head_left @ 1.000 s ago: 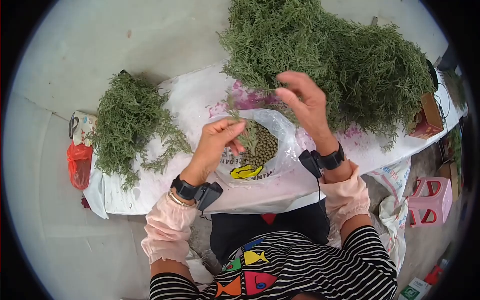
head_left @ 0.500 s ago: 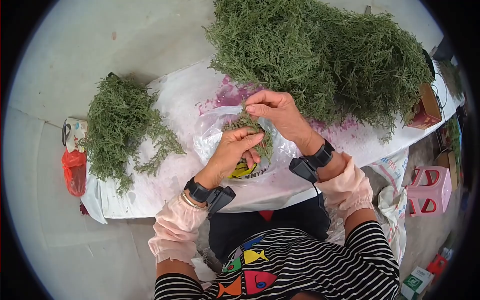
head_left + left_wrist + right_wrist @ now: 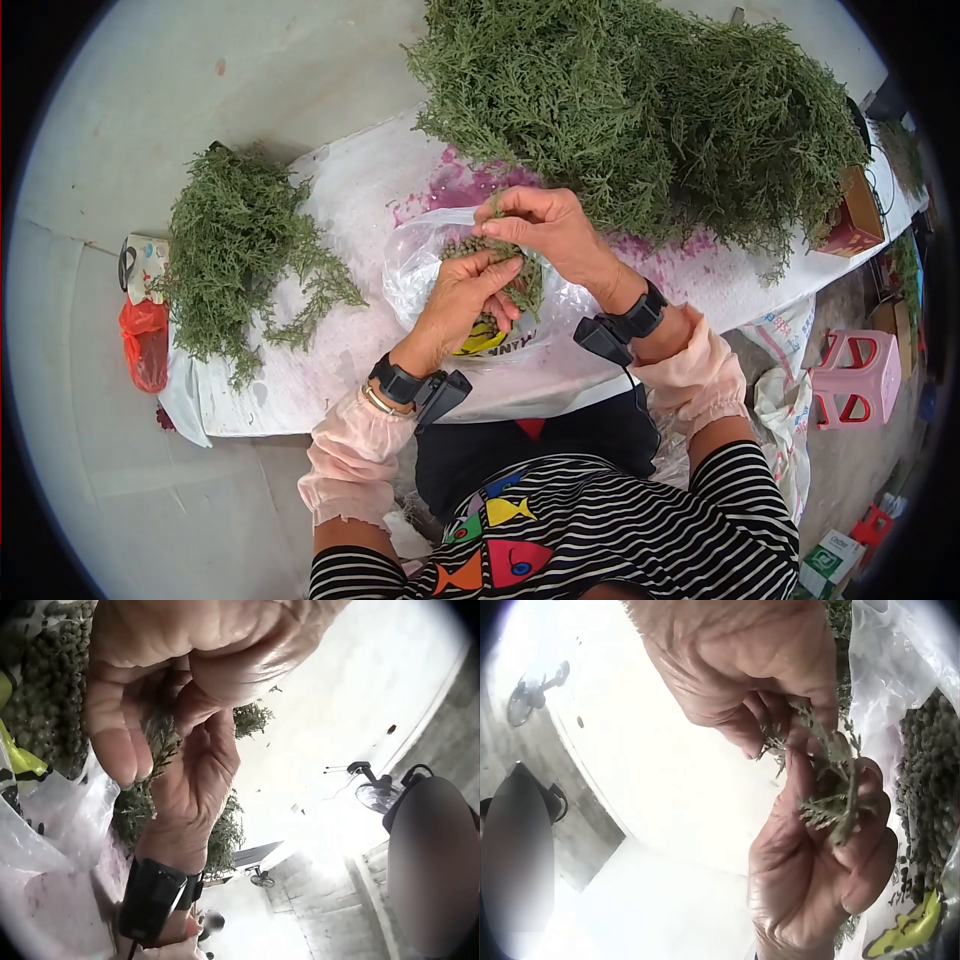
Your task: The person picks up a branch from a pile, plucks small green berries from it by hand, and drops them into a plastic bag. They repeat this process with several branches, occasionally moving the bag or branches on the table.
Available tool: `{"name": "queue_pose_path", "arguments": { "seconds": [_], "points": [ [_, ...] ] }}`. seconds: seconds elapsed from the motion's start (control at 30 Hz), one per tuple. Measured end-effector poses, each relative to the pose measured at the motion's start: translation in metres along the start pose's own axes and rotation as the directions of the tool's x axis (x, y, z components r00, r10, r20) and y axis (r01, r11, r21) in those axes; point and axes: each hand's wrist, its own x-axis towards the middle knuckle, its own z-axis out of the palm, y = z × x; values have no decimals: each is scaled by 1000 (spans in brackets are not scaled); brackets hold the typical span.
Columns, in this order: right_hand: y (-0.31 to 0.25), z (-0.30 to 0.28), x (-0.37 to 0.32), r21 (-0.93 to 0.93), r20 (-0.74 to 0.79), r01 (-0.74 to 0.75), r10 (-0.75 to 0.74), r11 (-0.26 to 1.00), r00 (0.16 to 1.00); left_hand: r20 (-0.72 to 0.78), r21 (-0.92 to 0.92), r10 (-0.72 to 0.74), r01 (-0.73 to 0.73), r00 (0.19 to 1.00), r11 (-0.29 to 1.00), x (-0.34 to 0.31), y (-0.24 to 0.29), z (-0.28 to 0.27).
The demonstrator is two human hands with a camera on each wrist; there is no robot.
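My left hand (image 3: 455, 295) pinches an evergreen sprig (image 3: 847, 795) between thumb and fingers, its cut stem end showing in the right wrist view. Beyond it, my right hand (image 3: 565, 235) has thumb and forefinger closed on the sprig's far end, close to the left fingertips. Both hands are over a clear plastic bag (image 3: 405, 275) with a yellow print. Small round green seed cones (image 3: 52, 697) fill the bag, partly hidden by the hands in the head view.
A large heap of evergreen branches (image 3: 640, 110) covers the table's far right. A smaller pile (image 3: 225, 250) lies at left. The white-covered table (image 3: 370, 190) has purple stains. A red bag (image 3: 145, 345) hangs at the left; a pink stool (image 3: 860, 380) stands at right.
My right hand came from the right, beside the big heap, to the sprig in my left hand. Over the last half second both hands have shifted only slightly.
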Motion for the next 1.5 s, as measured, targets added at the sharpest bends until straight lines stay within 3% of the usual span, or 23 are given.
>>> {"name": "queue_pose_path", "arguments": {
  "seconds": [0.13,0.27,0.37,0.47,0.5,0.6,0.83,0.97,1.07,1.17,1.23,1.33,1.5],
  "points": [
    [-4,2,-1,119,-2,-40,40,992,999,0,-6,26,-26,1000,1000,-4,1,2],
    [5,-2,3,77,38,54,-57,996,998,-31,39,89,-88,996,995,-13,3,2],
    [0,0,1,111,28,17,-20,994,999,-77,95,159,-152,984,984,-18,6,-9],
    [-6,3,-1,119,57,-21,14,993,998,-274,156,294,-259,916,953,-14,10,-27],
    [-8,3,-3,108,88,-38,29,993,996,-277,155,292,-258,915,954,-12,13,-28],
    [-6,4,-3,118,151,-70,51,991,987,-209,156,433,-407,877,900,-8,29,-21],
    [-6,4,-4,224,193,-66,22,972,981,-29,98,399,-394,917,914,-2,41,-15],
    [-12,-1,-4,293,277,-188,105,938,955,24,84,388,-389,921,917,0,39,-19],
    [-15,-4,-4,369,435,-314,136,875,890,35,80,401,-403,915,912,0,38,-20],
    [-22,0,-6,249,349,-217,122,944,929,40,63,419,-421,907,905,0,39,-22],
    [-23,3,-6,185,312,-174,110,967,944,-73,50,409,-406,910,913,1,39,-24],
    [-18,8,-6,66,-2,18,-18,998,1000,-148,49,395,-392,907,919,-1,36,-24],
    [0,8,-6,-84,66,78,-72,993,995,-172,96,393,-381,904,919,1,31,-20]
  ]
}}
